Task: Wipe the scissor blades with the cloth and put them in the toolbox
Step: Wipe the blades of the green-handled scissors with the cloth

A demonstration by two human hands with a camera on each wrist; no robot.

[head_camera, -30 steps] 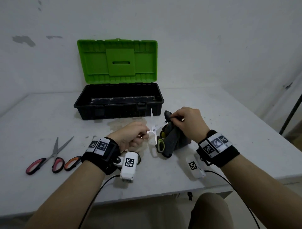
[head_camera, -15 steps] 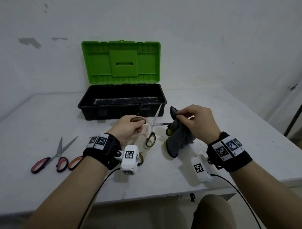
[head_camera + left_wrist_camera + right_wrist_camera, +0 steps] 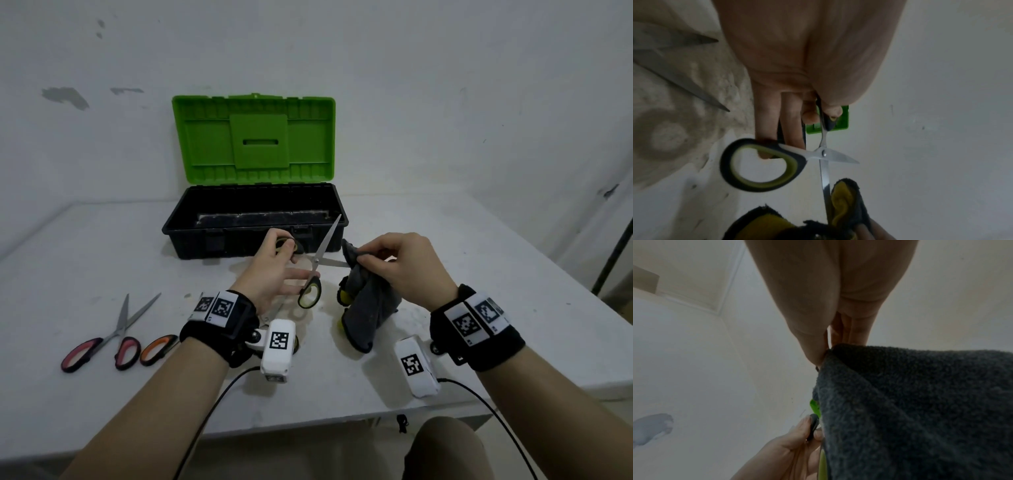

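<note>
Head view: no readable writing; left hand [image 3: 274,270] holds scissors [image 3: 317,267].

— What did the person wear on the arms?

— Both forearms were bare, no sleeves. Each wrist carried a thick black band: the left band [image 3: 219,329] and the right band [image 3: 479,332].

— Any markings?

— Yes. White tags [image 3: 217,306] printed with black square codes sat on top of the left band, two side by side; the right band bore a similar pair [image 3: 476,317].

— And the cameras?

— A white boxy camera unit [image 3: 278,349] hung below the left wrist, with one black square code on its face. Another white unit [image 3: 416,366] hung below the right wrist. A thin black cable [image 3: 205,421] ran from the left unit, and a second cable [image 3: 493,414] ran from the right one.
</note>
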